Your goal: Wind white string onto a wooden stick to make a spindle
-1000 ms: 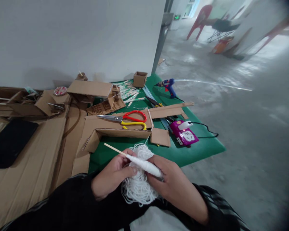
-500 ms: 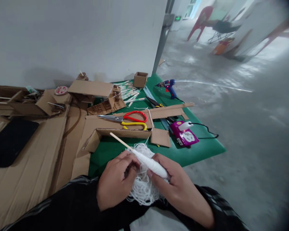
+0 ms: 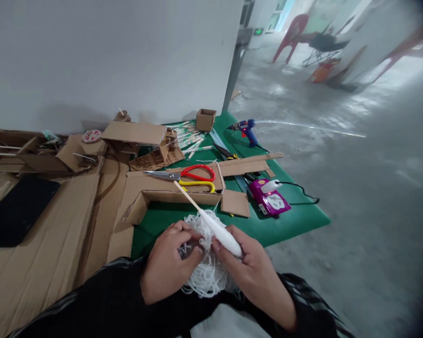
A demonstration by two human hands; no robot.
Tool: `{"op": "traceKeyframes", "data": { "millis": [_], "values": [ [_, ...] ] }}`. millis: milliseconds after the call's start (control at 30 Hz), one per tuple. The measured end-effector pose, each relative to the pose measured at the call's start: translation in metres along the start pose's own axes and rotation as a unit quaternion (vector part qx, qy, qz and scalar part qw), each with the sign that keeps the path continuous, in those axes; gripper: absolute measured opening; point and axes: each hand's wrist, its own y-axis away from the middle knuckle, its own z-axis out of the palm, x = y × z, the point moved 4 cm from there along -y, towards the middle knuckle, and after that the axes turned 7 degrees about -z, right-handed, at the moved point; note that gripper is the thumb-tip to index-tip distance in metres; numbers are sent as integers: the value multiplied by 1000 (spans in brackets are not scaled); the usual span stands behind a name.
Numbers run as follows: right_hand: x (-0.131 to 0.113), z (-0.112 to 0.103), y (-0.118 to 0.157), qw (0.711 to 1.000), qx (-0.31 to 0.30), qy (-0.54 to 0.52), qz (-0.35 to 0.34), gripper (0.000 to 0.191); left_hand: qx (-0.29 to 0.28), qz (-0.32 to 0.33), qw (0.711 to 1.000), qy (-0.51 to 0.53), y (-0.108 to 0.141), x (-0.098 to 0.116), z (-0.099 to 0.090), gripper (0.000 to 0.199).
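My right hand [image 3: 248, 260] is closed around the lower end of a wooden stick [image 3: 186, 195] wound thickly with white string [image 3: 220, 233]. The bare end of the stick tilts up and to the left. My left hand [image 3: 174, 260] is curled, thumb and fingertips pinched on white string just left of the winding. Beneath and between both hands lies a loose tangle of white string [image 3: 206, 277]. Beyond the stick's tip, scissors [image 3: 178, 176] with one red and one yellow handle rest on cardboard.
A purple power strip [image 3: 270, 197] with a plug in it and a blue glue gun [image 3: 245, 129] lie on the green tabletop [image 3: 296, 216]. Cardboard pieces [image 3: 235, 203], a small cardboard box [image 3: 205, 120], wrapped sticks [image 3: 188, 136] and a black flat object [image 3: 19, 209] surround the work area.
The wound stick has turned steeper, its bare tip shifting right and up. My right hand has moved slightly left, closer to my left hand.
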Motion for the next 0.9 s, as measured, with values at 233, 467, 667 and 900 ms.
{"op": "traceKeyframes", "data": {
  "millis": [233, 467, 667, 900],
  "values": [
    [6, 2, -4, 1000, 23, -9, 12, 25, -41, -97, 976, 189, -2, -14, 1, 12],
    [6, 5, -4, 1000, 20, -13, 5, 20, -60, -193, 855, 478, -3, -12, 9, 19],
    [5, 6, -4, 999, 24, -27, -2, 20, -107, -189, 797, 563, -1, -9, 13, 15],
    [-6, 6, 0, 997, 20, -75, -5, 21, -125, -135, 859, 478, 3, -16, 16, 22]
  ]
}}
